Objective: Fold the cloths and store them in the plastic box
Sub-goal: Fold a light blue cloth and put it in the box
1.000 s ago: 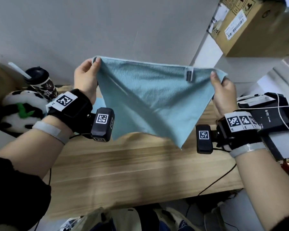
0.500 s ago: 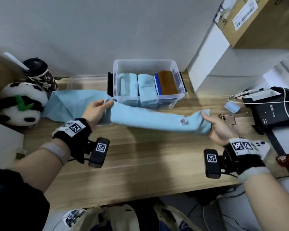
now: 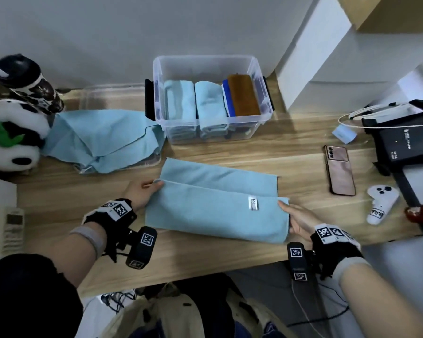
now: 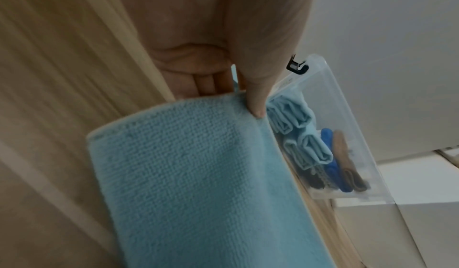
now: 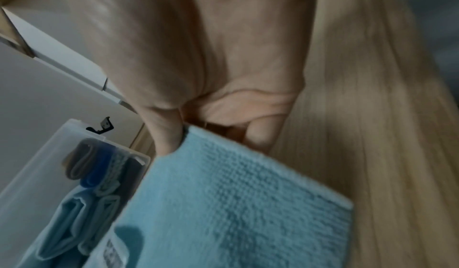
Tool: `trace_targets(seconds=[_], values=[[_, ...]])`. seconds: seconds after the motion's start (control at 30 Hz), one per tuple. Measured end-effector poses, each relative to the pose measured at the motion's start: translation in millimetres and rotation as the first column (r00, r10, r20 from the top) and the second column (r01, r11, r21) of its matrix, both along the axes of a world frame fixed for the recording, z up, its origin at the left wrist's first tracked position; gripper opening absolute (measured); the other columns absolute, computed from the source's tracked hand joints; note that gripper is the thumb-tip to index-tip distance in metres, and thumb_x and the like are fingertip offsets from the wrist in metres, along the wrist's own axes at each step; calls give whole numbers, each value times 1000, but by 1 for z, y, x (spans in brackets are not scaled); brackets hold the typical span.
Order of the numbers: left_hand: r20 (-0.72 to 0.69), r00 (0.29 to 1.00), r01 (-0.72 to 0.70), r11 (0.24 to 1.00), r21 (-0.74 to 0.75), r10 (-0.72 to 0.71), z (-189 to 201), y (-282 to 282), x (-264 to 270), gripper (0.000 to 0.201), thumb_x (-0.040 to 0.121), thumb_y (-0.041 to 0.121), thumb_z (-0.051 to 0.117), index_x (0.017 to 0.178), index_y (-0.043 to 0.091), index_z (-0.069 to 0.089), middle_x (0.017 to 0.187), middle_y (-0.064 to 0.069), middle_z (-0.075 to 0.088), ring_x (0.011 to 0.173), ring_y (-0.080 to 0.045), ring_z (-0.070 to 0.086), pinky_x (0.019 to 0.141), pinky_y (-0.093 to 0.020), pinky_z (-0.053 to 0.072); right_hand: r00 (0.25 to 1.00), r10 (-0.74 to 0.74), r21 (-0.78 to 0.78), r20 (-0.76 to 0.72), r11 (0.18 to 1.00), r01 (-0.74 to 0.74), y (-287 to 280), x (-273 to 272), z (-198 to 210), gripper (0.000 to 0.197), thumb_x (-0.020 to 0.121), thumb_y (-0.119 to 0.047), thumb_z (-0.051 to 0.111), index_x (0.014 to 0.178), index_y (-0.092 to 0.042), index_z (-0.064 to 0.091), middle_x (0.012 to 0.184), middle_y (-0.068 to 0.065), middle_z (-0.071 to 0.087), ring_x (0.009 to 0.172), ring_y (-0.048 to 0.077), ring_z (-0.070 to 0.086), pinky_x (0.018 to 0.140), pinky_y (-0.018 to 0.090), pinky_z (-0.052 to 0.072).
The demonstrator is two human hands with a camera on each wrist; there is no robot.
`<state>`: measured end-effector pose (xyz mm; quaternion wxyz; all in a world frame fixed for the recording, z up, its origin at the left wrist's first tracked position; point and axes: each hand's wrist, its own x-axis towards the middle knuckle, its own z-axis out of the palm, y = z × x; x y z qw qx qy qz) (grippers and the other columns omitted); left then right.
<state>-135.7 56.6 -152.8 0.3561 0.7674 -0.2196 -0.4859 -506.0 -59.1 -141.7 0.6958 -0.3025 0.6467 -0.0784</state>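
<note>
- Head view: light blue cloth (image 3: 215, 211) lies on the wooden desk (image 3: 205, 257), between the front edge and the plastic box (image 3: 205, 67), folded over itself lengthwise; far layer peeks out beyond the near one.
- Small white tag (image 3: 252, 203) shows on the upper layer, toward the right end.
- Left hand (image 3: 139, 193) pinches the cloth's left end at the far corner of the upper layer. Left wrist view: thumb (image 4: 258, 87) on top of the fabric (image 4: 198, 174), other fingers curled beneath.
- Right hand (image 3: 300, 220) holds the right end. Right wrist view: thumb (image 5: 166, 135) pressed against the corner of the cloth (image 5: 236, 203), fingers tucked under the edge.
- Plastic box sits near the back edge of the desk, clear, lid off, black latches on both short sides. Inside, side by side: two folded light blue cloths (image 3: 195, 101), a dark blue cloth (image 3: 228, 98), a brown cloth (image 3: 243, 95).
- Loose pile of light blue cloths (image 3: 100, 140) lies left of the box, on a clear lid (image 3: 112, 93), touching the box's left wall.
- Left end of desk: panda plush (image 3: 10, 137), patterned cup (image 3: 34, 86) behind it.
- Right end of desk: pink phone (image 3: 338, 173), white controller (image 3: 380, 203), black device (image 3: 408, 147) with white cable, small blue note pad (image 3: 344, 134).
- Both wrists carry black straps with printed markers.
</note>
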Motion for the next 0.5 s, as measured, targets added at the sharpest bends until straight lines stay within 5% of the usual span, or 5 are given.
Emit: trace_targets(seconds=[0.13,0.23,0.37,0.43,0.5], values=[[-4,995,-96,993,-71,96,6,-24,-2,18,92,9,53,76,16,56,73,0,53,63,-9,48,40,-6,42,994,-83,-152,-65,986,72,-15,7,-9,34,94,-27,50,121,-8,55,93,2,68,68,7,68,67,28,55],[63,987,-144,984,-102,151,2,-41,2,6,91,8,55,88,8,59,72,2,53,62,-9,47,52,-13,45,991,-111,-202,-72,975,95,-27,17,-11,28,94,-26,51,117,-10,57,96,6,66,62,6,68,69,31,54],[161,976,-134,987,-90,147,-8,-59,6,19,90,12,58,104,0,64,82,-11,60,64,-17,50,62,-22,42,984,-108,-185,-141,979,81,-45,30,-14,19,93,-32,53,99,-15,61,106,9,67,94,23,63,95,45,47],[202,969,-129,989,-73,142,-13,-66,6,25,90,14,58,107,-4,64,93,-14,61,75,-19,53,66,-22,41,979,-104,-183,-174,980,72,-52,36,-16,17,93,-33,53,91,-18,61,93,4,67,85,22,64,88,41,50],[250,958,-129,990,-49,137,-16,-70,4,24,91,15,57,104,-3,65,94,-14,61,74,-19,54,62,-18,43,973,-107,-188,-206,980,68,-56,43,-18,19,94,-33,52,94,-17,60,84,1,65,70,15,63,68,28,50]])
